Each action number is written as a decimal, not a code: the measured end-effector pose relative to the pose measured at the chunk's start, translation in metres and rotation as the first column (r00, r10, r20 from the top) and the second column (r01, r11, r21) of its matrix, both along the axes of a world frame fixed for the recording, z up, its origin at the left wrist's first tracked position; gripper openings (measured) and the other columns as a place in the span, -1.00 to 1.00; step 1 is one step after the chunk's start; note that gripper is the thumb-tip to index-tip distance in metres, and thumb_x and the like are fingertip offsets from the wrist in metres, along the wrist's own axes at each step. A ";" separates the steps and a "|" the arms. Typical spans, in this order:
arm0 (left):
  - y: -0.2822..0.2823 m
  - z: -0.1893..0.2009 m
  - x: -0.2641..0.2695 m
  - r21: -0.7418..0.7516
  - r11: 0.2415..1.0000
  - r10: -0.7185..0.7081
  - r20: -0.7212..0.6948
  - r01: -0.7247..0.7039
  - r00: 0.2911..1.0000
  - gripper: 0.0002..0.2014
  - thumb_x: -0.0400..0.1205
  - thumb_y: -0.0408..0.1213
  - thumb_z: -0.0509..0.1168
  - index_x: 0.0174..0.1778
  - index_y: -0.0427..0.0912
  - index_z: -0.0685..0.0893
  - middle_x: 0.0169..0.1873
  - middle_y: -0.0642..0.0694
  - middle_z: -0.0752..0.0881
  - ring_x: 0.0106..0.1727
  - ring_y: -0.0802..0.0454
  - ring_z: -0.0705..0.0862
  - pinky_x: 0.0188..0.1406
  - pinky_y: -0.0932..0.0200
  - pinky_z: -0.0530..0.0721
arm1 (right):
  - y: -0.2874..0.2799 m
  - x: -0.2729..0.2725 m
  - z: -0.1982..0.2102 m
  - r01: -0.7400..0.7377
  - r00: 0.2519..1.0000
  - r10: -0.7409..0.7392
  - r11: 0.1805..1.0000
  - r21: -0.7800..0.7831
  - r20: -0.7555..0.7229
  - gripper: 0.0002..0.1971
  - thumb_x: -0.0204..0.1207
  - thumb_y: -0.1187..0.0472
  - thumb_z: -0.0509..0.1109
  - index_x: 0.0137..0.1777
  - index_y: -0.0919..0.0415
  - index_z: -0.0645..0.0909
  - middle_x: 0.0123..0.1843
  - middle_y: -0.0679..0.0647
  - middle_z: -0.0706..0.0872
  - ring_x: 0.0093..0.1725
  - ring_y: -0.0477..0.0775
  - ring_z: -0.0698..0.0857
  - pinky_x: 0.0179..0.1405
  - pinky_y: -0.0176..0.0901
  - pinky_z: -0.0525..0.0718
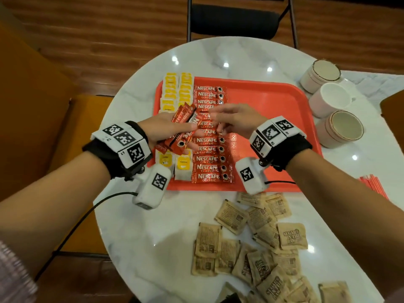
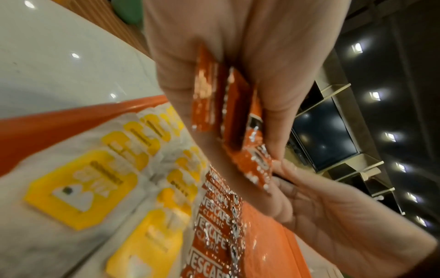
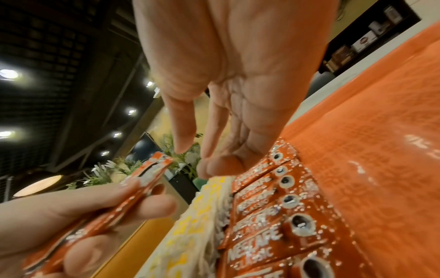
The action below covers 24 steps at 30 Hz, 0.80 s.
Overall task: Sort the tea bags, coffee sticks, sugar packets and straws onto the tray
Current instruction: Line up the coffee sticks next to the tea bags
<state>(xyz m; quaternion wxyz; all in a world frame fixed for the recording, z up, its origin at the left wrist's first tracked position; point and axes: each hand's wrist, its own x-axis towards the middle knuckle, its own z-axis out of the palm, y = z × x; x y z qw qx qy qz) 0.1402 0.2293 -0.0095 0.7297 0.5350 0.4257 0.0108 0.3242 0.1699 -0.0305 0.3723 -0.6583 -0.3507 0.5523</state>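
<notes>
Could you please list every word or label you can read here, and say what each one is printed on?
"NESCAFE CLASSIC": coffee sticks in a column on the red tray.
"SUGAR IN THE RAW": brown sugar packets on the table.
Yellow tea bag labels: print too small to read.
Sugar packet backs: fine print unreadable.
Wristband squares: coded patterns, no words.

red tray (image 1: 273, 101), yellow-and-white tea bags (image 1: 170, 92), brown sugar packets (image 1: 231, 217)

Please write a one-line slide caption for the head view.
Left hand holds spare coffee sticks; right hand reaches above the tray.
</notes>
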 end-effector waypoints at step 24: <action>-0.010 -0.010 0.014 -0.053 0.937 0.347 0.072 -0.344 0.935 -0.90 0.55 -0.34 0.38 -0.26 -0.16 0.59 -0.56 0.04 0.50 -0.69 0.26 0.36 -0.76 0.46 0.32 | -0.032 -0.017 0.015 -0.033 0.990 0.025 0.998 -0.057 -0.139 -0.86 0.35 0.40 0.49 -0.25 0.32 0.56 -0.38 0.16 0.73 -0.47 -0.04 0.69 -0.46 -0.35 0.69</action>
